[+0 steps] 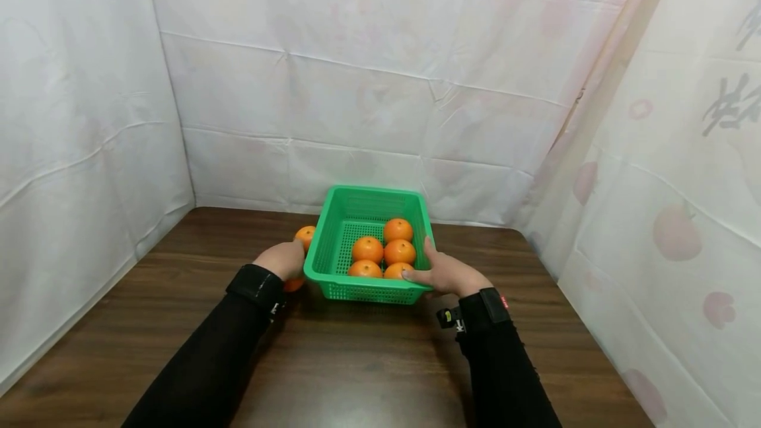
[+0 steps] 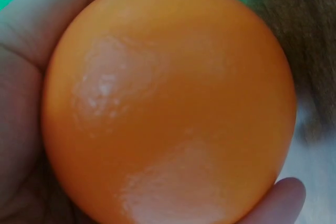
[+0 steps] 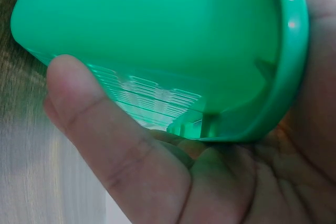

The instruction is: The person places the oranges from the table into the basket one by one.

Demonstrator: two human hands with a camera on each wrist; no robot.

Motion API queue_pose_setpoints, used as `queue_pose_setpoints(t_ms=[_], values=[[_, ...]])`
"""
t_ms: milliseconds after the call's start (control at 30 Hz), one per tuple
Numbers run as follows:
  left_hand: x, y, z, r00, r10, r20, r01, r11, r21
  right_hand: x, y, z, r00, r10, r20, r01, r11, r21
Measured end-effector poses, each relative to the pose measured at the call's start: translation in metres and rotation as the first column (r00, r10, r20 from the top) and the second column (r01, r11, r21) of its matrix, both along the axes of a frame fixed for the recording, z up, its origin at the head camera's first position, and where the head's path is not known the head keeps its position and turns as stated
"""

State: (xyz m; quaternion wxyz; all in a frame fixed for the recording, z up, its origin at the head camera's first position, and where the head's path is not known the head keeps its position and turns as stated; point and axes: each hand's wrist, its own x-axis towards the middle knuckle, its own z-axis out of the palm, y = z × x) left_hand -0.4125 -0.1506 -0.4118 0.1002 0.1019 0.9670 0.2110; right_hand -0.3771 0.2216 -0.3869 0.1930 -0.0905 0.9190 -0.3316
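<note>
A green plastic basket [image 1: 368,280] with perforated sides stands on the table, several oranges [image 1: 399,252] inside it, mostly toward its right and front. At the basket's left side is my left hand [image 1: 281,260], its fingers curled round an orange [image 2: 168,103] that fills the left wrist view. From overhead, one orange [image 1: 305,236] shows beyond these fingers and another orange [image 1: 294,284] below the hand; I cannot tell which is the held one. My right hand [image 1: 454,274] grips the basket's front right corner, thumb over the rim, other fingers along the outer wall [image 3: 157,30].
The dark wood table [image 1: 357,355] extends around the basket. A white cloth [image 1: 357,104] hangs behind it, with further cloth along the left side and a printed cloth [image 1: 672,236] on the right. The basket's far end is close to the back cloth.
</note>
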Motion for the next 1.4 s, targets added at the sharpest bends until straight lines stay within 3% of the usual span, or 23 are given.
queue_pose_setpoints(t_ms=[267, 767, 933, 1033, 1233, 1333, 1400], values=[[0.002, 0.000, -0.001, 0.999, 0.004, -0.048, -0.006, 0.999, -0.031, -0.001, -0.001, 0.001, 1.000, 0.009, -0.003, -0.009, 1.000, -0.021], [0.006, -0.001, 0.004, 0.998, 0.000, -0.068, -0.002, 0.999, -0.032, 0.001, -0.005, 0.004, 1.000, 0.009, -0.005, -0.009, 1.000, -0.015], [0.005, 0.000, 0.000, 0.997, -0.034, -0.068, 0.030, 0.998, -0.057, 0.001, -0.006, 0.004, 1.000, 0.003, -0.008, -0.003, 1.000, -0.016], [0.006, -0.001, -0.005, 0.991, -0.074, -0.109, 0.062, 0.992, -0.114, 0.001, -0.006, 0.003, 1.000, 0.001, -0.006, -0.001, 1.000, -0.022], [0.023, 0.001, -0.015, 0.961, -0.102, -0.257, 0.045, 0.975, -0.218, 0.001, -0.003, -0.001, 1.000, -0.001, 0.007, 0.002, 1.000, -0.024], [0.037, 0.008, -0.020, 0.953, -0.079, -0.292, 0.012, 0.974, -0.227, 0.001, -0.001, -0.002, 1.000, -0.002, 0.010, 0.002, 1.000, -0.020], [0.045, 0.013, -0.023, 0.957, -0.050, -0.287, -0.013, 0.977, -0.212, 0.001, 0.001, -0.003, 1.000, -0.001, 0.014, 0.002, 1.000, -0.023]])
